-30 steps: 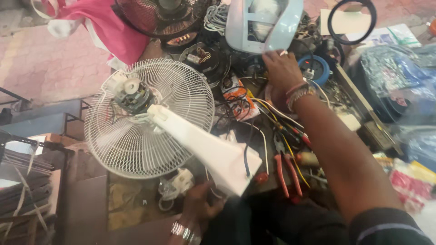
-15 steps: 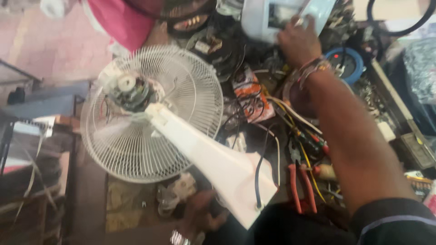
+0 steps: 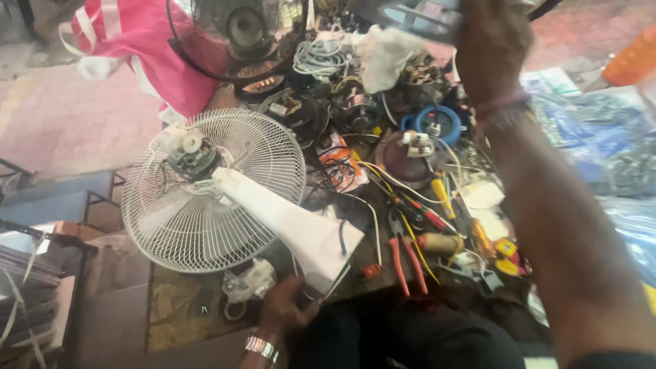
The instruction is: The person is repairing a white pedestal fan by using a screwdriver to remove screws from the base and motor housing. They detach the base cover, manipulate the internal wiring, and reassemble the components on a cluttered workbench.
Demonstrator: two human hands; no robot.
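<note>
**While one hand steadies the fan stand, the other lifts out of clear view**

Where the right hand (image 3: 493, 48) rises at about one o'clock, motion blur and the top edge of the frame swallow most of it; it seems closed on a pale, blurred part (image 3: 417, 17) that is cut off above, but what that part is cannot be made out. The forearm runs down toward four o'clock and covers much of the bench on that side. The left hand (image 3: 283, 311) sits low at about six o'clock, with a metal watch band (image 3: 262, 347) on its wrist. Its fingers curl against the wide lower end of the white fan stand (image 3: 294, 229), though the exact grip is hidden by the stand's own edge and the dark clothing below.

The stand slants from that hand up toward ten o'clock, where it meets the bare motor (image 3: 191, 154) at the hub of the white wire fan guard (image 3: 205, 198). The guard lies flat, at nine o'clock from centre, well apart from the right hand.

Between the hands, at about three o'clock from the stand, lie red-handled pliers (image 3: 408, 263) and a tangle of screwdrivers and wires, hard to tell apart. At twelve o'clock a dark fan (image 3: 239, 34) stands beside a pink bag (image 3: 137, 41), both cut off by the frame.
</note>
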